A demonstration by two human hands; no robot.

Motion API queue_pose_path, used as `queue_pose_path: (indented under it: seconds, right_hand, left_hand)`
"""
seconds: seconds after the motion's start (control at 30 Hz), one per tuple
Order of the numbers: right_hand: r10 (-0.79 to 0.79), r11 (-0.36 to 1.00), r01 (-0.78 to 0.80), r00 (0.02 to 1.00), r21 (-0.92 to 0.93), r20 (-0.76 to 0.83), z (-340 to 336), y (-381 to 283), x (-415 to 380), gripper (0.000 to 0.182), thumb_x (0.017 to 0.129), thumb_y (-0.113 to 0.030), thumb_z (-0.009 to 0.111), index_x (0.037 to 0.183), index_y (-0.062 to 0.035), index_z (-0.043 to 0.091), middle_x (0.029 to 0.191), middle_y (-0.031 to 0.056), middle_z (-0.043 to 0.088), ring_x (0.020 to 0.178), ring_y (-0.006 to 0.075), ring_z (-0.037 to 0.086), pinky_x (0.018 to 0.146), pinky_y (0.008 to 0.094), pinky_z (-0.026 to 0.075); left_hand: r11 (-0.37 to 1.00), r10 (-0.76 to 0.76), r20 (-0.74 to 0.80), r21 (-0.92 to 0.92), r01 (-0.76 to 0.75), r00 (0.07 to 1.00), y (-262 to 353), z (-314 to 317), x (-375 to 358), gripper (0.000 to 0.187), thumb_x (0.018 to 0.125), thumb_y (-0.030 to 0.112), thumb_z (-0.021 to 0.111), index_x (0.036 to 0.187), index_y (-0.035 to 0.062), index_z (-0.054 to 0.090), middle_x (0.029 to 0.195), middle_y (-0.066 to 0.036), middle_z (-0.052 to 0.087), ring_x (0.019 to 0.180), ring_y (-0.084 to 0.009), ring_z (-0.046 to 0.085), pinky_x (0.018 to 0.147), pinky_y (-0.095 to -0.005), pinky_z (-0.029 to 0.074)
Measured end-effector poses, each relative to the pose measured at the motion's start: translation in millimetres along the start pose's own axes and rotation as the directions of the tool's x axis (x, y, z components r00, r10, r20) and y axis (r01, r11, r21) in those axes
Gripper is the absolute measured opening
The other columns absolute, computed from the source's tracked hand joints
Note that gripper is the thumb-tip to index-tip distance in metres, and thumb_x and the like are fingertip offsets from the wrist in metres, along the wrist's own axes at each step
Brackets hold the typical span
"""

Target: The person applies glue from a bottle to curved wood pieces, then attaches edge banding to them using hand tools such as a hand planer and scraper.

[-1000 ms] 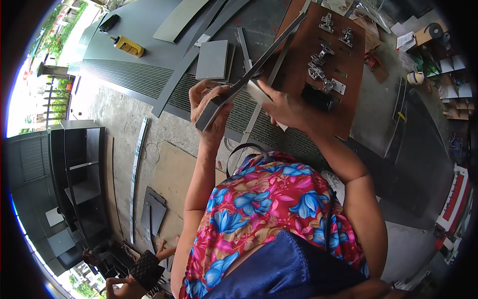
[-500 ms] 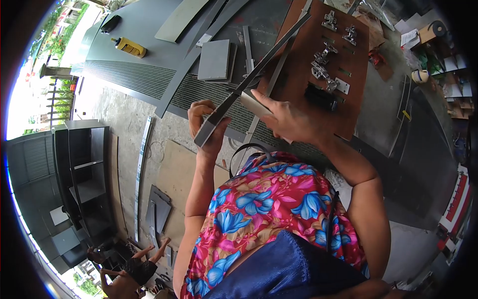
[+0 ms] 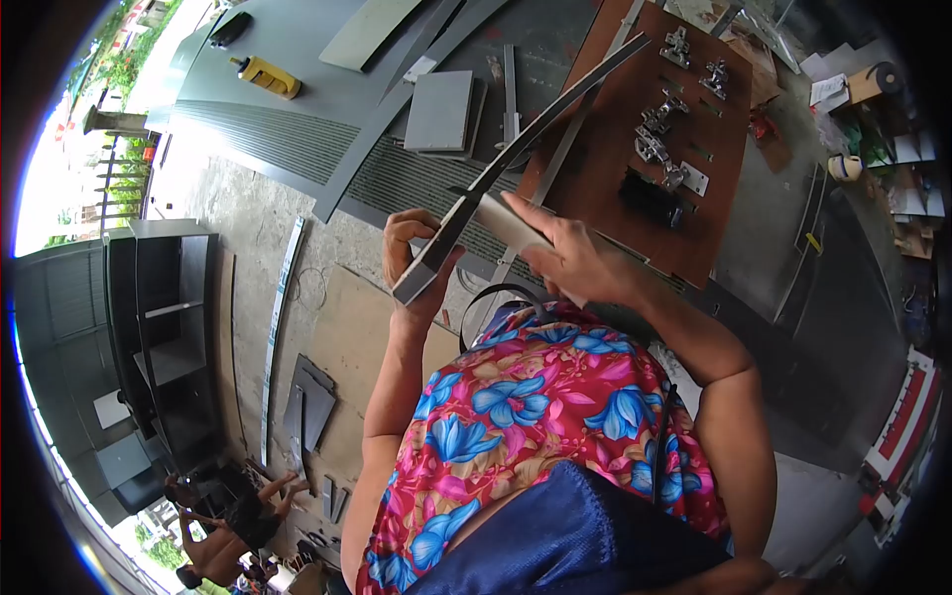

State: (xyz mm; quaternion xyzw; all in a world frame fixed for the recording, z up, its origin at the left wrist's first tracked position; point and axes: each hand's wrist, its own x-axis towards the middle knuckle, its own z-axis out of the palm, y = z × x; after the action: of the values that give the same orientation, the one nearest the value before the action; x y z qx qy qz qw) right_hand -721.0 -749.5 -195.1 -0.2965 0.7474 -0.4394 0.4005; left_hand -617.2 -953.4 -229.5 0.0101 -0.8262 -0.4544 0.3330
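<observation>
My left hand [image 3: 418, 260] is wrapped round the near end of a long dark strip [image 3: 516, 149], which slants up to the right over the work surface. In my right hand [image 3: 580, 258] is a flat, pale grey block [image 3: 511, 226], with its far end against the strip's side and the index finger stretched along it. Beyond the strip lies a brown board [image 3: 605, 149] with several metal hinges [image 3: 654, 144] on it. Small grey panels [image 3: 439, 111] are stacked to the left of the strip.
A yellow bottle [image 3: 268, 78] lies on the grey sheet [image 3: 327, 99] at the upper left. Dark open shelving [image 3: 169, 327] stands at the left. Another person [image 3: 223, 545] is at the lower left. Tan board [image 3: 357, 367] covers part of the floor.
The view has shifted slightly, so the board and hinges appear further right. The pale block shows more of its length in my right hand. Both hands keep their holds.
</observation>
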Motion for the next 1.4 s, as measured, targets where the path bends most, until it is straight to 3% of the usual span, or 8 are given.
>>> queue_pose_path:
  seconds: [0.13,0.27,0.4,0.5,0.77,0.93,1.13,1.4]
  right_hand:
    - [0.021,1.0,-0.021,0.998,0.001,0.054,-2.8,-16.9,-12.1,0.059,0.091,-0.017,0.051,0.144,-0.0034,0.03,0.117,0.034,0.055,0.112,0.0395,0.056,0.094,0.0418,0.044]
    - [0.126,0.988,-0.122,0.991,-0.091,0.041,-8.4,-11.3,0.8,0.059,0.091,-0.015,0.052,0.144,-0.0038,0.031,0.116,0.0332,0.054,0.11,0.0402,0.056,0.091,0.0413,0.047]
    - [-0.345,0.929,0.318,0.93,-0.187,-0.128,1.3,6.2,-6.3,0.057,0.089,-0.012,0.055,0.142,-0.0068,0.036,0.103,0.0324,0.059,0.099,0.0435,0.06,0.083,0.0429,0.052]
    - [0.004,0.932,-0.04,0.995,-0.359,-0.101,-22.4,15.4,18.2,0.06,0.088,-0.008,0.052,0.144,-0.0109,0.033,0.115,0.0304,0.056,0.1,0.0443,0.059,0.087,0.0443,0.05]
    - [-0.223,0.864,0.226,0.973,-0.45,0.06,-29.8,15.3,21.9,0.058,0.087,-0.004,0.052,0.142,-0.0016,0.033,0.12,0.0307,0.053,0.105,0.0452,0.055,0.091,0.0456,0.049]
    - [0.002,0.799,0.015,1.0,-0.602,0.026,-42.6,-14.3,28.5,0.059,0.086,-0.005,0.051,0.143,-0.0091,0.035,0.095,0.0329,0.061,0.087,0.0451,0.063,0.077,0.0475,0.051]
    - [0.068,0.923,0.032,0.967,-0.383,0.245,-34.1,-28.3,24.6,0.06,0.086,-0.006,0.05,0.144,-0.0078,0.034,0.108,0.028,0.061,0.073,0.0325,0.067,0.068,0.0418,0.053]
    - [0.126,0.973,-0.069,0.959,-0.221,0.252,-26.6,-22.2,17.5,0.065,0.088,-0.007,0.05,0.148,-0.0179,0.029,0.076,0.0118,0.06,0.054,0.0118,0.056,0.057,0.0309,0.052]
  left_hand:
    - [1.0,-0.018,0.019,0.017,0.017,1.0,-5.2,-4.6,-10.4,0.033,0.073,0.012,0.077,0.093,0.0058,0.051,0.094,-0.008,0.055,0.086,-0.0177,0.052,0.079,-0.0309,0.041]
    - [1.0,-0.011,0.021,0.005,0.011,1.0,-4.6,-2.9,-9.2,0.033,0.073,0.009,0.077,0.093,0.0057,0.051,0.095,-0.008,0.055,0.086,-0.0179,0.052,0.08,-0.0311,0.042]
    - [1.0,-0.027,0.048,-0.001,0.027,0.998,-4.3,-9.6,-20.8,0.033,0.071,0.0,0.076,0.093,0.0053,0.053,0.097,-0.009,0.056,0.088,-0.0191,0.055,0.08,-0.0317,0.043]
    - [0.992,0.011,0.08,0.127,-0.021,0.997,0.3,-14.7,-22.8,0.031,0.069,-0.002,0.077,0.09,0.005,0.055,0.098,-0.011,0.06,0.088,-0.0207,0.058,0.079,-0.033,0.044]
    - [0.979,0.022,0.116,0.199,-0.045,0.993,8.1,-13.6,-37.0,0.028,0.072,0.012,0.076,0.09,0.0065,0.055,0.096,-0.01,0.063,0.085,-0.0235,0.057,0.082,-0.0374,0.037]
    - [0.981,0.025,0.132,0.189,-0.05,0.991,-1.7,-12.6,-49.6,0.039,0.07,0.031,0.075,0.095,0.0093,0.055,0.101,-0.008,0.06,0.092,-0.0251,0.056,0.082,-0.0375,0.035]
    - [0.979,0.035,0.143,0.192,-0.063,0.989,-3.6,-12.2,-56.5,0.036,0.07,0.027,0.073,0.096,0.0092,0.055,0.102,-0.008,0.061,0.093,-0.0258,0.056,0.081,-0.0377,0.035]
    - [0.983,0.016,0.106,0.181,-0.035,0.994,-4.9,-14.6,-54.6,0.036,0.068,0.027,0.073,0.095,0.0077,0.057,0.1,-0.009,0.061,0.092,-0.0261,0.056,0.08,-0.0377,0.036]
